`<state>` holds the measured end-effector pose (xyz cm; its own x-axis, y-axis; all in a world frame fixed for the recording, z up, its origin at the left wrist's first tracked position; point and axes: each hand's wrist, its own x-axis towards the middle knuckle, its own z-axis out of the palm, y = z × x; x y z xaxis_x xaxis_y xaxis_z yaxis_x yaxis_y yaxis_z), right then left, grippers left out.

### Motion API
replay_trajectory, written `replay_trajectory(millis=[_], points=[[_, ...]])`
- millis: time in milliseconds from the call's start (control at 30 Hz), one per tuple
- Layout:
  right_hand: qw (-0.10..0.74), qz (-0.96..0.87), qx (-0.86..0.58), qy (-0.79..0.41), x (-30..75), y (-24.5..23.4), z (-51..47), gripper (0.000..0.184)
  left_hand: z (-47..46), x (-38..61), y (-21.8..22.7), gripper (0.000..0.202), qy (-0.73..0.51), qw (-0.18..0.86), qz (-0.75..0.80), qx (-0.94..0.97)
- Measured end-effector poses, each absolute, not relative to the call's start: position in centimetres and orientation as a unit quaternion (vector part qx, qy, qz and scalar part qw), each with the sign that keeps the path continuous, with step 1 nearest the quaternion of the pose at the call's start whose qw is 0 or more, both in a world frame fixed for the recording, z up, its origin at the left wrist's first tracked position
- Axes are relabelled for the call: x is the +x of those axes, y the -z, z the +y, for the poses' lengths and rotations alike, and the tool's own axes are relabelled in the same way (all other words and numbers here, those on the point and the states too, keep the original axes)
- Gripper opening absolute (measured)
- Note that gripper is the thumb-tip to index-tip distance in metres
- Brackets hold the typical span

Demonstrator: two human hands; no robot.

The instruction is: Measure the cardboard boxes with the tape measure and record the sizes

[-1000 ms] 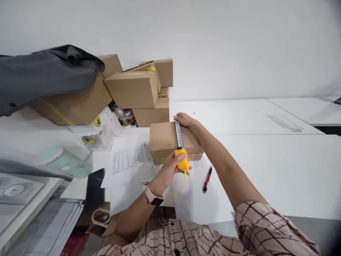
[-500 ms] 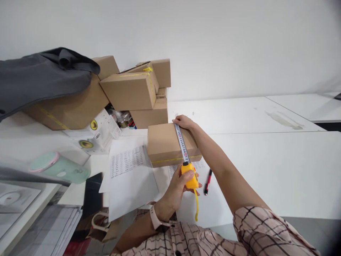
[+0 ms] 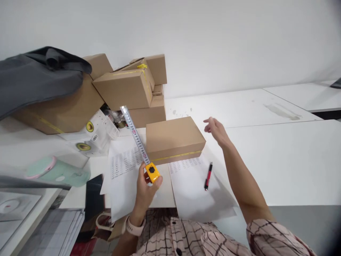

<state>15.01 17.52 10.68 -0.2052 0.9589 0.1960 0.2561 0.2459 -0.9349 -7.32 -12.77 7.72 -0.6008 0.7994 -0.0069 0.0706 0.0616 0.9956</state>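
My left hand (image 3: 146,188) is closed around a yellow tape measure (image 3: 152,172). Its metal blade (image 3: 134,133) is drawn out and slants up to the left, past the left side of a closed cardboard box (image 3: 174,137). The box lies on the white table, with a yellow strip along its near side. To the right of the box, apart from it, my right hand (image 3: 216,129) is in the air with nothing in it, index finger extended and the others partly curled. A red and black pen (image 3: 208,176) lies on a printed sheet (image 3: 195,192) in front of the box.
Cardboard boxes (image 3: 124,89) are piled at the back left, with a dark grey cloth (image 3: 39,76) draped over some. White boxes with avocado pictures (image 3: 92,138) stand below. A mint-green tumbler (image 3: 62,172) lies at the left. More printed sheets (image 3: 122,188) are beside the box.
The tape's blade has come off the box top and swung left with my left hand. My right hand has let go of the blade's end and moved right, away from the box.
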Motion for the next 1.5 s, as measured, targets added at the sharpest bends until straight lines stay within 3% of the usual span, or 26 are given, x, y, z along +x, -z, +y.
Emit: replay_trajectory(millis=[100,233,333,433,567,633,933,1233,1500], points=[[0.368,-0.702,-0.455,-0.405,16.1,-9.0,13.8,0.069,-11.6,-8.6,-7.0,0.058,-0.612,0.321,0.647,0.321],[0.366,-0.736,-0.428,-0.375,15.6,-10.7,11.8,0.068,-9.9,-9.9,-8.9,0.061,-0.622,0.311,0.618,0.367],[0.380,-0.746,-0.431,-0.336,14.8,-13.4,12.6,0.050,-8.4,-11.2,-11.3,0.061,-0.629,0.303,0.593,0.402],[0.389,-0.756,-0.466,-0.245,13.5,-15.2,14.4,0.038,-6.5,-12.3,-13.2,0.060,-0.649,0.290,0.577,0.401],[0.398,-0.785,-0.469,-0.073,10.5,-15.7,17.0,0.035,-4.5,-12.2,-14.6,0.062,-0.648,0.262,0.592,0.401],[0.378,-0.818,-0.430,-0.047,8.8,-15.8,17.9,0.035,-4.3,-11.0,-14.6,0.063,-0.635,0.249,0.594,0.427],[0.381,-0.840,-0.380,-0.072,6.5,-15.4,18.3,0.050,-6.2,-2.8,-8.5,0.061,-0.550,0.525,0.484,0.433],[0.307,-0.885,-0.349,0.004,7.0,-15.6,18.2,0.057,-7.8,-0.6,-5.8,0.056,-0.545,0.555,0.485,0.400],[0.352,-0.874,-0.334,-0.011,7.1,-15.0,18.1,0.056,-7.9,-0.1,-4.4,0.058,-0.518,0.529,0.521,0.425]])
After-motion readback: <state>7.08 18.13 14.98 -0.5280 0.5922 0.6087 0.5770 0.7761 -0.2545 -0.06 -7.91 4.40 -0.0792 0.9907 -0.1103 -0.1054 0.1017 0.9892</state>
